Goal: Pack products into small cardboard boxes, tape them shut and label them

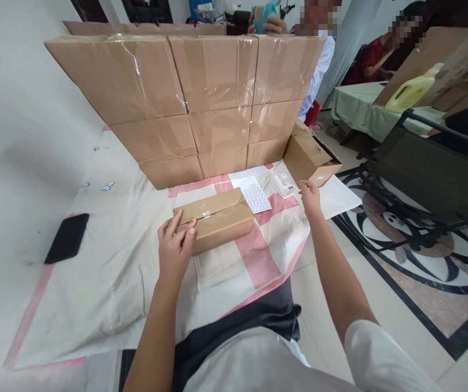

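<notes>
A closed brown cardboard box lies on the cloth in front of me, a seam running along its top. My left hand grips its left end, fingers and thumb pressed against the top edges. Right of the box, my right hand is raised with its fingertips drawn together; whatever may be between them is too small to make out. Close to those fingertips lies a small white object of unclear kind. Beyond the box, sheets of blue-and-white labels lie partly beside it.
A wall of stacked taped cartons stands behind the box. An opened carton sits at the right table corner. A black phone-like slab lies left on the cloth. Two people are beyond, one holding a blue packet. A folding frame stands right.
</notes>
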The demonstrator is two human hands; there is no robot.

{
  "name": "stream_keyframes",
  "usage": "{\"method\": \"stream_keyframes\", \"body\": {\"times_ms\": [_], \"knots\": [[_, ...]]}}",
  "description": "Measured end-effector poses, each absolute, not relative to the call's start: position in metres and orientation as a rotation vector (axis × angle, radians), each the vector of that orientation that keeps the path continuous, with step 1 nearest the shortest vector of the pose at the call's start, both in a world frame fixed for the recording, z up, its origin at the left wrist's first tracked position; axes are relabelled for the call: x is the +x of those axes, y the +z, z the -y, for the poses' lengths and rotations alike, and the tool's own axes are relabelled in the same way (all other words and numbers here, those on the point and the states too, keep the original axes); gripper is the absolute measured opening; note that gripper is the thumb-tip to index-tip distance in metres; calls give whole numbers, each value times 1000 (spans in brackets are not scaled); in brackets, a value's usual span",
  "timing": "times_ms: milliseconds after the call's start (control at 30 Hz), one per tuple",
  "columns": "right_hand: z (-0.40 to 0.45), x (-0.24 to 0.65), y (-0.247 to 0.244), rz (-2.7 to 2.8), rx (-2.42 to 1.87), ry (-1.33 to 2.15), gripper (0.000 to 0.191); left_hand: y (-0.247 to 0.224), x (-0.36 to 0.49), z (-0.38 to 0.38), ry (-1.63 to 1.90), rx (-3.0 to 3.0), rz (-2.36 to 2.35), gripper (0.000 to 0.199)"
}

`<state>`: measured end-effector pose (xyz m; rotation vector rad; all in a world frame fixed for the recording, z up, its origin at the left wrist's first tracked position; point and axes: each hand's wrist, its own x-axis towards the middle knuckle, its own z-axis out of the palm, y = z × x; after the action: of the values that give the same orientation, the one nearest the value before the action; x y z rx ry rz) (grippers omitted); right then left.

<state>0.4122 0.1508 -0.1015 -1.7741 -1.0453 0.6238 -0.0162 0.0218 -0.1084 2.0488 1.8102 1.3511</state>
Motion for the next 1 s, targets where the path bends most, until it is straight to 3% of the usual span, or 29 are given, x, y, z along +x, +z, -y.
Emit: {"method": "stream_keyframes", "body": {"times_ms": [167,333,1000], "knots": [[-197,437,-81,1077,-1942,1020,13,-108,-15,-23,1402,2036,-1784,37],[-226,443,-72,1012,-2105,1230,20,-110,-12,-22,1432,2009,-1784,34],[-239,433,-65,1156,-2344,1281,33,-115,-13,-22,1505,1993,-1688,32]]}}
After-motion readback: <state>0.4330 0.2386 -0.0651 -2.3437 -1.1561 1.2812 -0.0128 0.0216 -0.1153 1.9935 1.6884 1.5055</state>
